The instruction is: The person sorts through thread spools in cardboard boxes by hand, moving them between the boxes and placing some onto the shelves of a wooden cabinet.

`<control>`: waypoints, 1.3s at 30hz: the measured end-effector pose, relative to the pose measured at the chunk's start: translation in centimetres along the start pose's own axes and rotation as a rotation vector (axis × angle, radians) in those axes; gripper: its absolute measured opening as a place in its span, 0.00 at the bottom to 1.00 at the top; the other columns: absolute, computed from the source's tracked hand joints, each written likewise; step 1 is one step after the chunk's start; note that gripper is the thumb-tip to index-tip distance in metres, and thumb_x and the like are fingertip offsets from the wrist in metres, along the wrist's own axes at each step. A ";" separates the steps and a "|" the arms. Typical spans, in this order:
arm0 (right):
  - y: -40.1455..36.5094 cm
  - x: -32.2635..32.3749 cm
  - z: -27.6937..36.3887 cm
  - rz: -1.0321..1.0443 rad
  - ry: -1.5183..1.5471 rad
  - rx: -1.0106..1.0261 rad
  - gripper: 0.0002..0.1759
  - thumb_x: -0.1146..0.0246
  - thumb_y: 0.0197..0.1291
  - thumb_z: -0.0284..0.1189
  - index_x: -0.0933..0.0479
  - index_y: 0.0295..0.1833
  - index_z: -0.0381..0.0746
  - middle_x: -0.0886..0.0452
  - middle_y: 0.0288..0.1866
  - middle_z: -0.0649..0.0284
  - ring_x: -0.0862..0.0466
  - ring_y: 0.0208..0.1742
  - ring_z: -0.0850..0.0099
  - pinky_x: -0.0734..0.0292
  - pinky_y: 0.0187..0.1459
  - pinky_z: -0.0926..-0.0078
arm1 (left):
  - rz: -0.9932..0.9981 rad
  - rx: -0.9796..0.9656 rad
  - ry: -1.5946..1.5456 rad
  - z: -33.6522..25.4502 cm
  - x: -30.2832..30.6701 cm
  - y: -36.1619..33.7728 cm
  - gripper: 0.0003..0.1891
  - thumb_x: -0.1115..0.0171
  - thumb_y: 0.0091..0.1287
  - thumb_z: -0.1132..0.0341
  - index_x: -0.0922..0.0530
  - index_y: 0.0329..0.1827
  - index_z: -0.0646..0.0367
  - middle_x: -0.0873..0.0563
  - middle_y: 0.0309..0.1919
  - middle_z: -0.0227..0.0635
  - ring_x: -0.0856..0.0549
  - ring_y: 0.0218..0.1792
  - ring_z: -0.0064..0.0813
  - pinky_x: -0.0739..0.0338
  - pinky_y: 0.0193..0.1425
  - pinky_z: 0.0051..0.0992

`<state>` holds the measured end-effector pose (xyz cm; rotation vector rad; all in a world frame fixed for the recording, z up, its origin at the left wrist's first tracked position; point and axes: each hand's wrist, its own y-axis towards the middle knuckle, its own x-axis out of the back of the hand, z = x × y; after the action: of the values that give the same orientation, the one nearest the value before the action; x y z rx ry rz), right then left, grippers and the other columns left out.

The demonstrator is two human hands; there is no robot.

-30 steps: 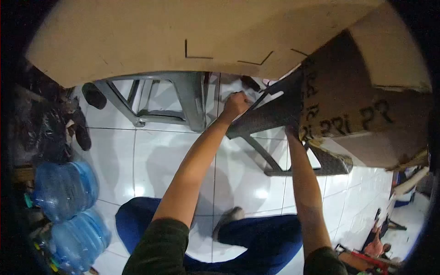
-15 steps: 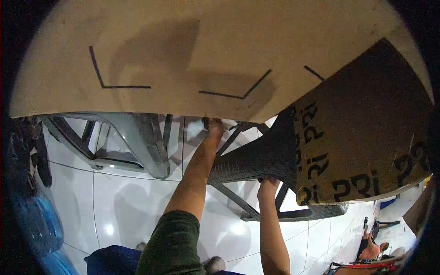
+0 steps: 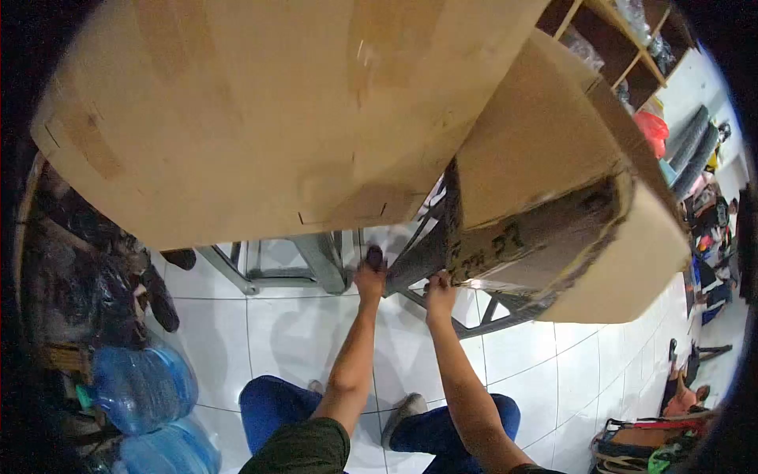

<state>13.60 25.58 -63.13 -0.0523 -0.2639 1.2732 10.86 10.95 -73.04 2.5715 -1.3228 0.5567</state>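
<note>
My left hand [image 3: 369,280] is closed around a small dark, rounded thing [image 3: 374,256] just below the edge of a large cardboard sheet [image 3: 260,158]. To its right, a dark plastic leg [image 3: 417,257] slants under a taped cardboard box [image 3: 545,134] with black lettering. My right hand [image 3: 440,299] has its fingers bent together at the leg and the box's lower left corner; I cannot tell what they grip. Left of both hands stands a grey plastic leg frame [image 3: 320,261], its top hidden by the sheet.
Blue water jugs [image 3: 146,383] and dark plastic-wrapped items [image 3: 87,268] lie at the left. White tiles [image 3: 300,340] cover the floor. Wooden shelving [image 3: 624,47] rises at the upper right. A person [image 3: 685,400] is low down at the far right, near piled goods [image 3: 651,442].
The view has pulled back and shows more of the box and room. My left hand has come out from under the sheet, and my right hand is now at the box's corner.
</note>
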 end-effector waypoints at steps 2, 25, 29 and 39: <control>-2.1 0.4 -0.2 -0.215 -0.321 0.285 0.10 0.41 0.60 0.31 0.26 0.43 0.35 0.23 0.29 0.67 0.25 0.28 0.77 0.33 0.27 0.79 | 0.152 0.051 0.110 0.2 2.4 -4.8 0.20 0.32 0.56 0.53 0.23 0.37 0.64 0.17 0.31 0.51 0.17 0.36 0.54 0.24 0.39 0.44; -16.7 2.5 64.7 0.303 -0.293 0.355 0.26 0.30 0.53 0.36 0.26 0.53 0.31 0.17 0.41 0.55 0.18 0.43 0.72 0.23 0.45 0.73 | 0.241 -0.299 0.170 -50.9 45.5 -8.0 0.35 0.29 0.54 0.60 0.34 0.63 0.62 0.24 0.55 0.49 0.25 0.56 0.48 0.28 0.57 0.39; -16.3 2.1 67.7 0.228 -0.116 0.302 0.23 0.33 0.55 0.35 0.25 0.52 0.32 0.17 0.41 0.56 0.18 0.42 0.73 0.23 0.45 0.74 | 0.332 -0.250 0.110 -51.2 46.7 -4.2 0.15 0.34 0.59 0.65 0.21 0.48 0.61 0.15 0.38 0.41 0.16 0.41 0.39 0.23 0.45 0.34; -11.6 7.5 55.2 0.523 -0.160 -0.305 0.12 0.42 0.63 0.27 0.22 0.48 0.31 0.17 0.36 0.60 0.19 0.38 0.73 0.23 0.38 0.76 | 0.567 -0.129 -0.119 -56.1 41.6 3.4 0.10 0.40 0.66 0.65 0.19 0.43 0.63 0.14 0.30 0.40 0.14 0.31 0.28 0.22 0.37 0.26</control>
<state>14.11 23.32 -6.22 -0.2972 -0.6098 1.7497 16.72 -2.83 -4.69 2.1381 -2.0700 0.3852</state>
